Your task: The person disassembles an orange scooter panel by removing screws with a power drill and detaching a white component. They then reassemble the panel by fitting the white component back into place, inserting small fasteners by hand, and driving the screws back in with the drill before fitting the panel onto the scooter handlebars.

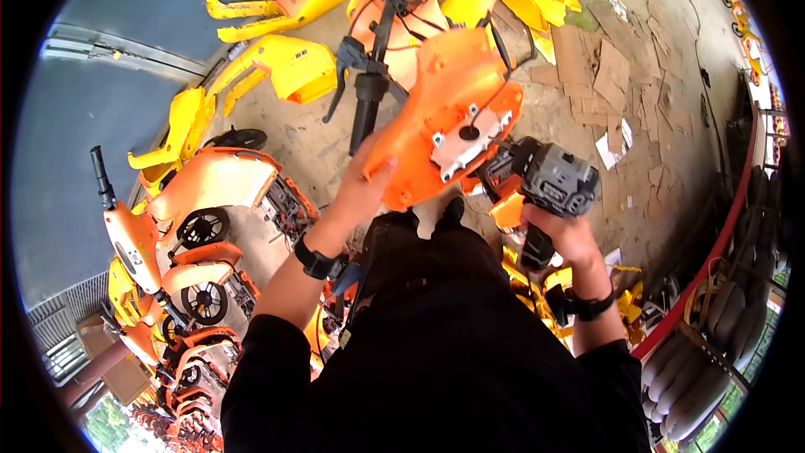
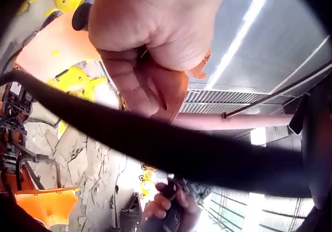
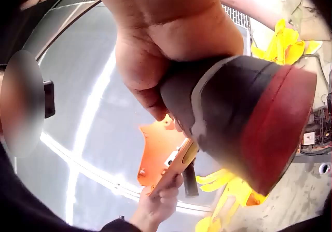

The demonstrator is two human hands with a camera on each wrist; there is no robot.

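Note:
Held up in front of the body is an orange plastic scooter panel (image 1: 453, 75), with a pale bracket (image 1: 457, 155) on its face. My left hand (image 1: 367, 180) grips the panel's lower left edge, fingers curled round it. My right hand (image 1: 563, 233) holds a grey and black cordless drill (image 1: 560, 178) by its handle. The drill's front end points toward the bracket and overlaps the panel's right side in the head view. In the right wrist view, the drill's black and red base (image 3: 275, 118) hides much of the panel (image 3: 158, 149).
A scooter handlebar (image 1: 369, 101) with a black grip stands right beside my left hand. Yellow body panels (image 1: 293, 67) lie along the grey wall. Orange scooters (image 1: 210, 180) line the left side. Flattened cardboard (image 1: 587, 67) covers floor to the right, near a rack of dark seats (image 1: 721, 319).

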